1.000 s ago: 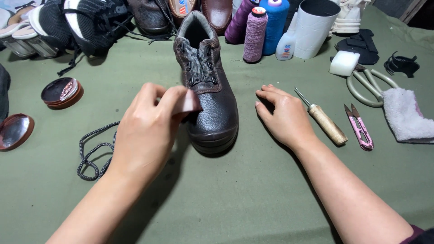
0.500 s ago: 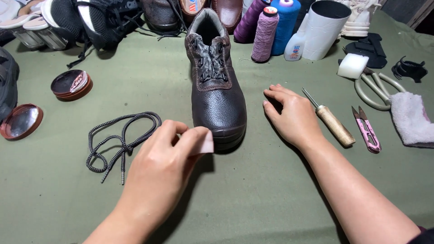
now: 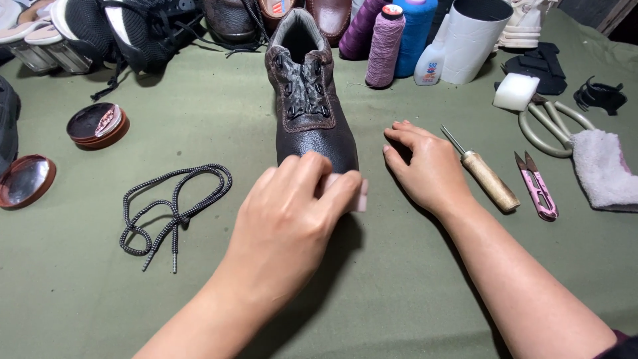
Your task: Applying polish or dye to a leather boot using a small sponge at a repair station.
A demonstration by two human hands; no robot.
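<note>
A small pale pink block (image 3: 359,194) is pinched between the fingers and thumb of the left hand (image 3: 289,223) and held against the toe of a dark brown pebbled-leather ankle boot (image 3: 309,110), which stands upright at the middle of the olive-green cloth-covered table (image 3: 199,312), toe towards the person. The right hand (image 3: 425,169) is laid flat on the cloth just beside the boot's toe, fingers together and holding nothing. A wooden-handled awl (image 3: 485,174) lies close by that hand, with pink thread snips (image 3: 537,189) beyond it. A black-and-white speckled lace (image 3: 169,206) is coiled left of the boot.
</note>
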